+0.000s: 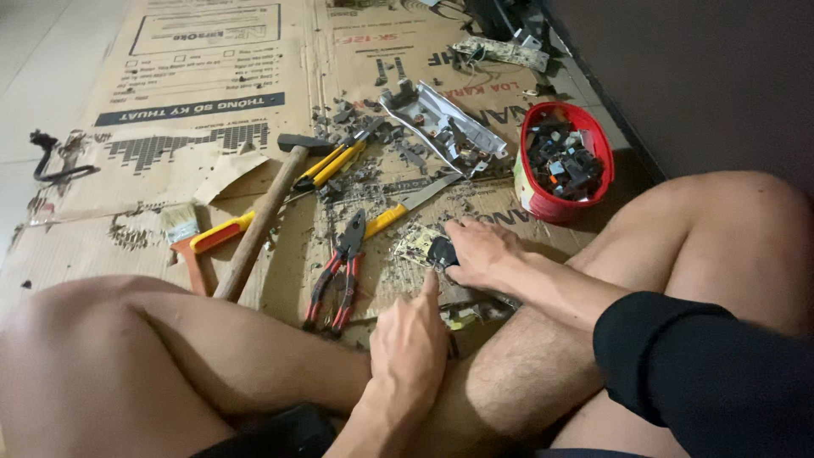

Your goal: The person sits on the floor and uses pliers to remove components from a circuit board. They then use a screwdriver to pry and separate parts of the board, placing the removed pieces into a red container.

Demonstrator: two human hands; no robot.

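Both hands meet low between the sitter's bare crossed legs: the left hand (409, 339) points its forefinger forward with the other fingers curled, tip just short of a small dark part (441, 251), while the right hand (479, 252) comes in from the right and closes its fingers on that part, seemingly to keep it steady on a pale bit of circuit board (415, 244). Just beyond lie red-handled pliers (337, 276), jaws pointing away, handles within easy reach. Next to them sit a yellow-handled blade tool (407, 206), a wooden-handled hammer (264, 219) lying on the slant, a small paintbrush (183, 233) and yellow-handled cutters (337, 159). Farther out rests a bent grey metal housing (441, 127) amid scattered dark fragments, and to its right a red tub (531, 182) full of loose parts, likely a bin for what comes off. Everything lies on flattened cardboard (170, 68) covering a pale tiled floor (34, 51); a dark wall (695, 76) closes the right side.
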